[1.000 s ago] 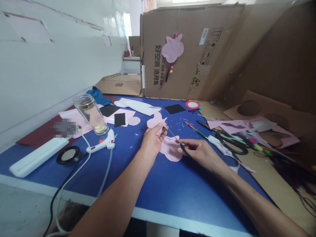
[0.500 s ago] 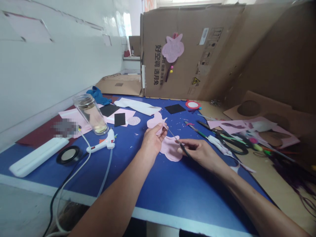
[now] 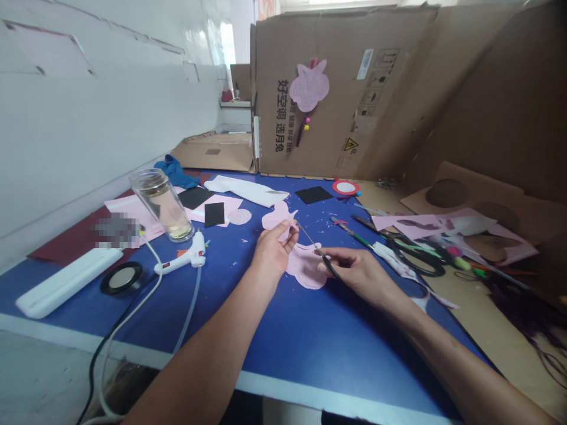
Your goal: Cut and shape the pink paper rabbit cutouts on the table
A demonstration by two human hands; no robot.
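My left hand (image 3: 273, 254) is closed on a small pink paper cutout (image 3: 275, 217) with a wavy edge, pinching its lower right part. In my right hand (image 3: 354, 268) is a slim tool (image 3: 328, 264) with a dark handle and a thin metal shaft. Its tip reaches up to the left hand's fingertips, by the cutout's right edge; whether it touches the paper I cannot tell. Below both hands, a larger scalloped pink paper shape (image 3: 306, 276) lies on the blue table (image 3: 287, 336), partly covered by the fingers.
To the left are a white glue gun (image 3: 188, 255), a glass jar (image 3: 166, 206), black tape (image 3: 123, 277) and a white power strip (image 3: 66, 280). Black scissors (image 3: 419, 257) and paper scraps (image 3: 443, 224) lie right. A pink ornament (image 3: 310, 88) hangs before a cardboard box (image 3: 345, 35).
Very little differs. The view has shifted slightly; my left hand keeps the pink cutout and my right hand keeps the slim tool at its edge.
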